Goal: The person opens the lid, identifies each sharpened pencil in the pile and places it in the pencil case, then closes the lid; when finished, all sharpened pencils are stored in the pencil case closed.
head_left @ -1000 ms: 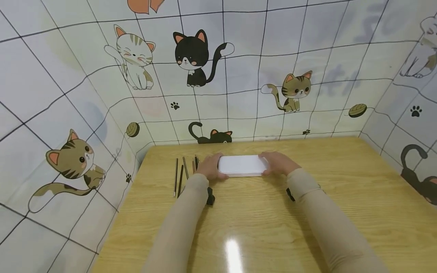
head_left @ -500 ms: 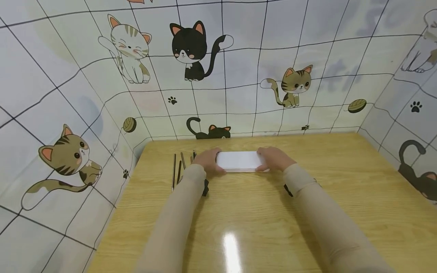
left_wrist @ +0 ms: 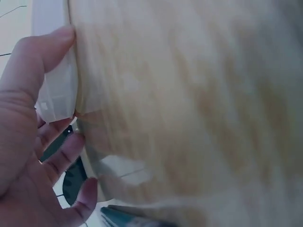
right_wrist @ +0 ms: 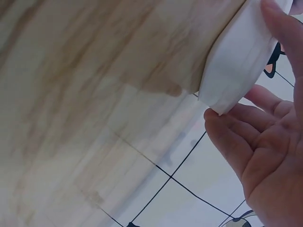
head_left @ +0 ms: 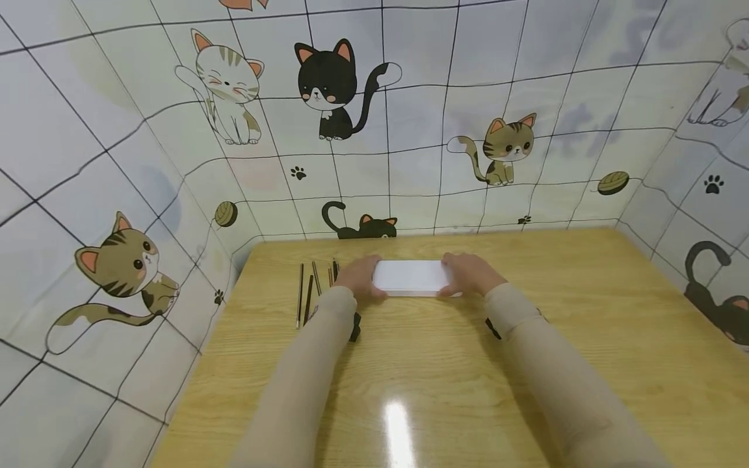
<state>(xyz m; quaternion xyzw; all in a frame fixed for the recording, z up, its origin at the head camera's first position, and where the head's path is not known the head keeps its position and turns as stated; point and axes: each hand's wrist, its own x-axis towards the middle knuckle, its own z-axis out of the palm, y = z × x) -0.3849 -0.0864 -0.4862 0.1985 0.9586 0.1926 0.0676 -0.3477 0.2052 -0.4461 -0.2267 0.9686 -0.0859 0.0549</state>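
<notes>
A white rectangular box (head_left: 409, 276) lies lengthwise near the back of the wooden table, between both hands. My left hand (head_left: 359, 278) grips its left end. In the left wrist view its thumb (left_wrist: 54, 45) presses the near side, and the other fingers curl behind the end. At the right end, my right hand (head_left: 471, 274) holds the box, with the thumb (right_wrist: 279, 19) on the near side and fingertips at the lower corner. The far side of the box is hidden. Several slim pencils (head_left: 308, 299) lie just left of my left hand.
A wooden table (head_left: 421, 383) spreads out in front, with a bright light reflection near its front. Walls (head_left: 409, 130) printed with cats and a grid enclose its back and sides. Dark wrist straps (head_left: 355, 327) show beneath both sleeves.
The head view has tilted slightly, shifting everything a little up the frame. Both hands keep their hold on the box, which stays in nearly the same place on the table.
</notes>
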